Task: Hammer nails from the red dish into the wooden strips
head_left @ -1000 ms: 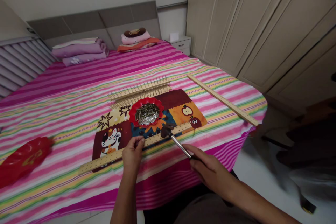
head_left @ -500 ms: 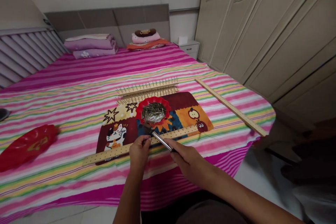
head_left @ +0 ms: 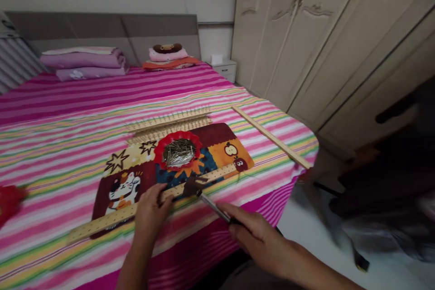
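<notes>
In my right hand (head_left: 256,231) is a claw hammer (head_left: 215,207), gripped by its black handle end; its dark head is over the perforated wooden strip (head_left: 102,224). My left hand (head_left: 151,210) is closed around the strip's middle, thumb on the near side and fingers over the far side. The strip lies slanted across a printed mat (head_left: 217,133) with a cat and apples on it. Just beyond sits a red scalloped bowl (head_left: 159,159) full of loose nails (head_left: 180,152).
Behind the bowl lie wooden strips (head_left: 170,122) bristling with nails. Another strip (head_left: 272,138) rests near the bed's right edge. A red dish (head_left: 10,201) is at far left. Folded bedding (head_left: 84,63) stands by the headboard, and a wardrobe (head_left: 272,31) stands right.
The view has turned right. My left hand has moved from a pinch beside the hammer head to a hold on the strip further left. The hammer head is now apart from it.
</notes>
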### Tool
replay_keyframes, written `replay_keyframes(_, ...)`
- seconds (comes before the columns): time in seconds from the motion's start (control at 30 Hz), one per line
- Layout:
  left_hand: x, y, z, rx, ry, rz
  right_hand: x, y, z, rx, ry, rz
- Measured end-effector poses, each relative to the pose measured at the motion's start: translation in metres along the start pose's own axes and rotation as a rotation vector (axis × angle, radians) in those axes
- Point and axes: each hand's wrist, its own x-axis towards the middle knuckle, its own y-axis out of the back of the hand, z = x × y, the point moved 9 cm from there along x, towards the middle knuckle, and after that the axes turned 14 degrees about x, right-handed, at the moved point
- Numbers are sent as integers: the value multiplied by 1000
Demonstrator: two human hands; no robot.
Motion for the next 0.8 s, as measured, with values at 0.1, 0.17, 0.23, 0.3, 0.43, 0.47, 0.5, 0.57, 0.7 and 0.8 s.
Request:
replay_keyframes(0.1, 4, -7, -13, 173, -119, -74, -11, -4, 2, 10, -13, -44)
replay_keyframes(0.17, 7, -13, -21, 216, -142, -128, -15, -8, 0, -2, -13, -76)
replay_keyframes(0.23, 9, -14, -25, 221, -150, -143, -17, -11, -4, -25, -3, -97)
replay_keyframes(0.3, 12, -15, -23, 208, -162, -136, -19, -12, -9, -27, 18, -104)
replay_keyframes(0.43, 13, -22, -7, 191, -176, -151, -22, -15, -13, -12, 52, -114)
replay_keyframes(0.47, 13, -26, 0, 186, -179, -158, -23, -16, -13, -20, 55, -117)
replay_keyframes(0.5, 13, -30, 8, 179, -187, -164, -23, -16, -12, -30, 58, -114)
replay_keyframes(0.57, 13, -38, 24, 173, -202, -173, -24, -15, -12, -48, 70, -101)
replay_keyframes(0.7, 17, -52, 53, 228, -186, -182, -24, -14, -16, -63, 107, -77)
replay_keyframes(0.8, 20, -58, 73, 222, -197, -165, -23, -15, -18, -41, 98, -73)
